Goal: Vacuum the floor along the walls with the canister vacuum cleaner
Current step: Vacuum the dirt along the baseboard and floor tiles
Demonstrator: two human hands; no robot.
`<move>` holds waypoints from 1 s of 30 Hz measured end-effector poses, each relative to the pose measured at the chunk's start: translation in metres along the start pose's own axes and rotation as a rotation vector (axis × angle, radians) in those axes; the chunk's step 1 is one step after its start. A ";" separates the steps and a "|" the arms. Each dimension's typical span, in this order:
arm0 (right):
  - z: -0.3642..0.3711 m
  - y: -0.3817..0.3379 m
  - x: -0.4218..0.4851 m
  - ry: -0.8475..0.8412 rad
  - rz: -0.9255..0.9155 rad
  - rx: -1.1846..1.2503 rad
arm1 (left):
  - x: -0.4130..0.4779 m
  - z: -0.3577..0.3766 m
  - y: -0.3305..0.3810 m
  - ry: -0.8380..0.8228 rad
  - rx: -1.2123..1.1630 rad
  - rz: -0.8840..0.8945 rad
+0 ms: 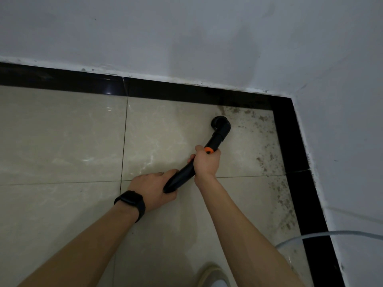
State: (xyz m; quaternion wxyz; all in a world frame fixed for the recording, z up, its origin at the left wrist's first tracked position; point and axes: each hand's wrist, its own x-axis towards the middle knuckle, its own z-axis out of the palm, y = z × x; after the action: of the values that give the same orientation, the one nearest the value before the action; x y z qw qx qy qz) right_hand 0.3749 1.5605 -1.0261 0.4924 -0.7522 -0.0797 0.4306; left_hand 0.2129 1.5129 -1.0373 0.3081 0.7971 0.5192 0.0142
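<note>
Floor: pale glossy tiles with thin dark joints are seen across the left and middle.
Watch: a black band is worn on the left wrist.
Left hand: the near, lower end of the tube is gripped, with the fingers curled round it.
Vacuum tube: a black tube is held slanting from near left to far right, above the tile joint.
Right hand: the tube is clasped further up, just below an orange collar.
Shoe: a light toe is seen at the near edge.
Nozzle: the bent black head is set down on the floor near the far right corner, just short of the skirting.
Dirt: dark specks are scattered along the right side of the floor.
Skirting: a black band is run along the far and right walls.
Hose: a clear curved tube is seen at the near right.
</note>
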 end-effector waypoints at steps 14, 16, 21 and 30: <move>0.014 -0.017 0.018 -0.033 -0.006 0.000 | 0.023 -0.006 -0.003 -0.002 0.011 -0.033; 0.015 -0.017 0.018 -0.034 -0.006 -0.016 | 0.024 -0.006 -0.003 0.005 0.007 -0.035; 0.006 -0.010 0.014 -0.030 0.006 -0.049 | 0.015 -0.006 0.000 -0.054 -0.019 -0.023; -0.026 0.005 0.011 0.000 0.023 -0.039 | 0.003 -0.001 0.020 -0.130 0.047 0.014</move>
State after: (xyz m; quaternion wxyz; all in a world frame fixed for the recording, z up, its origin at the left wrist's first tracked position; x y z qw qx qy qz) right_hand 0.3988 1.5469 -1.0327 0.4727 -0.7624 -0.0795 0.4346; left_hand 0.2301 1.5109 -1.0272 0.3220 0.8071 0.4926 -0.0477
